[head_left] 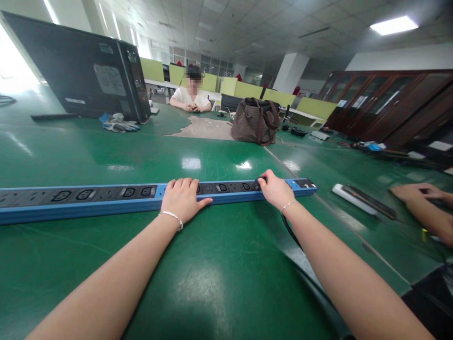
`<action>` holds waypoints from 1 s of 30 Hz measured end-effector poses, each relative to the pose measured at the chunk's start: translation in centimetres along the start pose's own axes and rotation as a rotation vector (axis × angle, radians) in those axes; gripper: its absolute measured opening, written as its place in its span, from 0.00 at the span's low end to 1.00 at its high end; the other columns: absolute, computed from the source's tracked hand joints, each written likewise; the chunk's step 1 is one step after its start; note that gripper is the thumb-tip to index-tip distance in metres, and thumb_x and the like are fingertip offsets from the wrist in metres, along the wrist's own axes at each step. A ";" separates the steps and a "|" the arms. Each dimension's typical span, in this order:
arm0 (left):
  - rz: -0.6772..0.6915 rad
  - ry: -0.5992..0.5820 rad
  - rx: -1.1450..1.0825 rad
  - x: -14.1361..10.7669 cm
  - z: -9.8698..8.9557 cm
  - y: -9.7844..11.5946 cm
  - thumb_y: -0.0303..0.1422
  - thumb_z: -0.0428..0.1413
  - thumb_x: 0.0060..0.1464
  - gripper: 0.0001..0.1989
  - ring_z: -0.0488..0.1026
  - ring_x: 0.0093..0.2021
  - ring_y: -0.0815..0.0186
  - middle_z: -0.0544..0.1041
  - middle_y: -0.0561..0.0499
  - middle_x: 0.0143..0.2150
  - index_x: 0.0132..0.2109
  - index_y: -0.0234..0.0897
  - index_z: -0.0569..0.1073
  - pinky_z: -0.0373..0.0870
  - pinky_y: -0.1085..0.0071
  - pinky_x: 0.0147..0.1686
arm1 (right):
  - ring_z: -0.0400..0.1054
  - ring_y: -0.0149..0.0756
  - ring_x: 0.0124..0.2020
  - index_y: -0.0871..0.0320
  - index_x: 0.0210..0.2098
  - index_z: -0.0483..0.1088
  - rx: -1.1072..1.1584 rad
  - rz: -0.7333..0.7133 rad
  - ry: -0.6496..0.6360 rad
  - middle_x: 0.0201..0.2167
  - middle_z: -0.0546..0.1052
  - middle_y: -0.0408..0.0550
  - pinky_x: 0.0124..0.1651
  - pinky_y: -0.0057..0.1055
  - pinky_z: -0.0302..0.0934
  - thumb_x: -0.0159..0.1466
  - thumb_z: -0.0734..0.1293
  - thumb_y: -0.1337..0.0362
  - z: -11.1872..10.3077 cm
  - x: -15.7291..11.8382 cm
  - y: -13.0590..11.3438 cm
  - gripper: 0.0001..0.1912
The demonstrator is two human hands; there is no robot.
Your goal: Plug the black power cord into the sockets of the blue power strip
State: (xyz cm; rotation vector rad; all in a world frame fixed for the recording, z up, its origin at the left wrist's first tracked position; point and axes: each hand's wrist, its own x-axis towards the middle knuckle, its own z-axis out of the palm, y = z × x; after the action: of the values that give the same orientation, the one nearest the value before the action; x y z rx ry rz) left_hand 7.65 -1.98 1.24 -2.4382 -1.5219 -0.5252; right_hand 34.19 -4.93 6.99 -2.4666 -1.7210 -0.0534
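A long blue power strip (pixel 116 203) with black socket panels lies across the green table. My left hand (pixel 182 198) grips it near the middle, fingers over the far side and thumb along the near edge. Close to the strip's right end, my right hand (pixel 277 189) pinches a black plug (pixel 260 181) at one of the sockets. Fingers partly cover the plug, so how deep it sits cannot be seen. A black cable (pixel 292 232) runs down beneath my right forearm.
A black computer tower (pixel 81 71) and gloves (pixel 118 123) stand back left. Behind the strip is a brown checked bag (pixel 253 122); a person (pixel 191 97) sits beyond. On the right are a white-and-black bar-shaped object (pixel 364 200) and another person's hands (pixel 414 196).
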 end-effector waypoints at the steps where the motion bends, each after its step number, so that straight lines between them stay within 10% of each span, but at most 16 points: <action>1: -0.001 -0.001 0.001 0.0 0.0 0.0 0.58 0.43 0.51 0.36 0.67 0.50 0.50 0.73 0.39 0.48 0.54 0.33 0.67 0.56 0.56 0.51 | 0.72 0.45 0.40 0.56 0.49 0.63 0.000 0.004 0.001 0.38 0.77 0.55 0.41 0.35 0.60 0.66 0.53 0.55 0.0 0.0 0.0 0.18; 30: 0.001 0.006 0.047 0.0 0.0 0.1 0.58 0.43 0.52 0.35 0.67 0.50 0.52 0.74 0.41 0.49 0.54 0.34 0.67 0.57 0.58 0.51 | 0.72 0.49 0.36 0.56 0.49 0.61 -0.087 -0.040 -0.016 0.32 0.76 0.55 0.36 0.38 0.60 0.67 0.49 0.56 1.0 -0.6 -0.5 0.18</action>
State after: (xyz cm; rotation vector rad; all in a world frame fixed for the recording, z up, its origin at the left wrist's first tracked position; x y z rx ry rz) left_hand 7.74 -1.99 1.23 -2.3995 -1.5136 -0.4902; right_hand 33.50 -5.17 5.94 -2.4999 -1.8116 -0.1153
